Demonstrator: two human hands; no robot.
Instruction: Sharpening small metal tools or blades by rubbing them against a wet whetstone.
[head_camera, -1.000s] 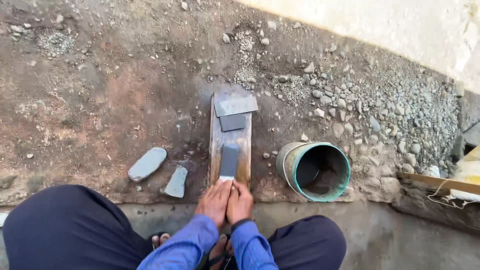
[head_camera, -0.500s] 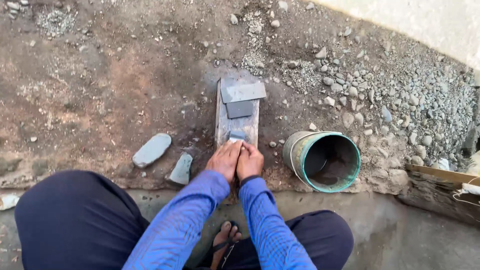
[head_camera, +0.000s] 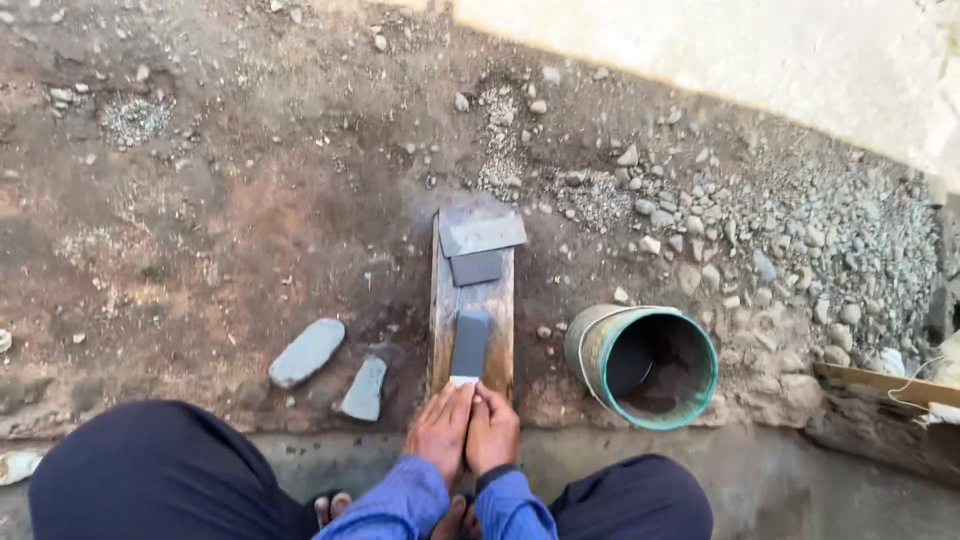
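A person crouching on a concrete step (head_camera: 800, 500) is pressing both hands together at the near end of a narrow wooden plank (head_camera: 497, 300) lying on bare dirt ground (head_camera: 250, 200). The left hand (head_camera: 440, 432) and the right hand (head_camera: 492, 430) are sitting side by side, touching, fingers pointing up the plank. Between their fingertips a flat metal blade (head_camera: 470, 342) is lying flat along the plank, its pale near end tucked under the fingers; both grips are closing down on that end, pinning the blade to the wood rather than wrapping around it. At the far end of the plank, two flat grey stone slabs are resting: a lighter, larger slab (head_camera: 483, 233) sitting askew across the top, and a darker small slab (head_camera: 476, 268) just below it, touching. To the left of the plank, two loose grey stones are lying on the dirt, an oblong stone (head_camera: 306, 352) farther out and a wedge-shaped stone (head_camera: 364, 388) nearer. To the right of the plank, near but apart, a green-rimmed bucket (head_camera: 600, 345) is standing tilted in the gravel (head_camera: 800, 230). Blue sleeves (head_camera: 400, 505) and dark trousers (head_camera: 160, 470) are filling the lower edge of the view.
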